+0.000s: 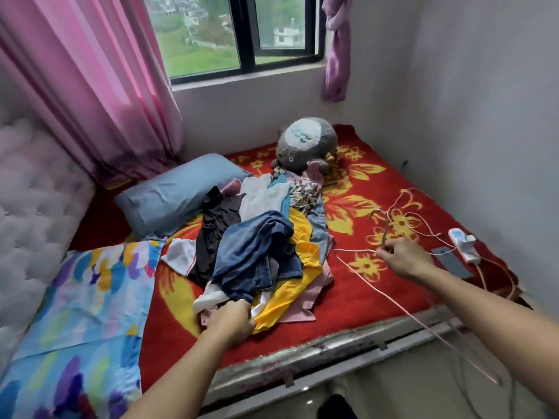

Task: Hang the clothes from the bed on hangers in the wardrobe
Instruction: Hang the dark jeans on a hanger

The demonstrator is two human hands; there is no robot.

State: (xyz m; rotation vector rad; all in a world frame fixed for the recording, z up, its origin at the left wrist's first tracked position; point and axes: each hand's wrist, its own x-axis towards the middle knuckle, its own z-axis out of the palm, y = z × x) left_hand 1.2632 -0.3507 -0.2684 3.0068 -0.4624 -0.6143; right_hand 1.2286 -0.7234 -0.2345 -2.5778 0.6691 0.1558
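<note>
- Lying heaped on the bed, the clothes are gripped at the near edge by the left hand.
- Right of the heap, a hanger is pinched below its hook by the right hand.

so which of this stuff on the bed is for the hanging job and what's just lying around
For the job: pile of clothes, gripped by left hand; pink hanger, held in right hand.
Lying about: grey plush toy, blue pillow, power strip, phone.
</note>
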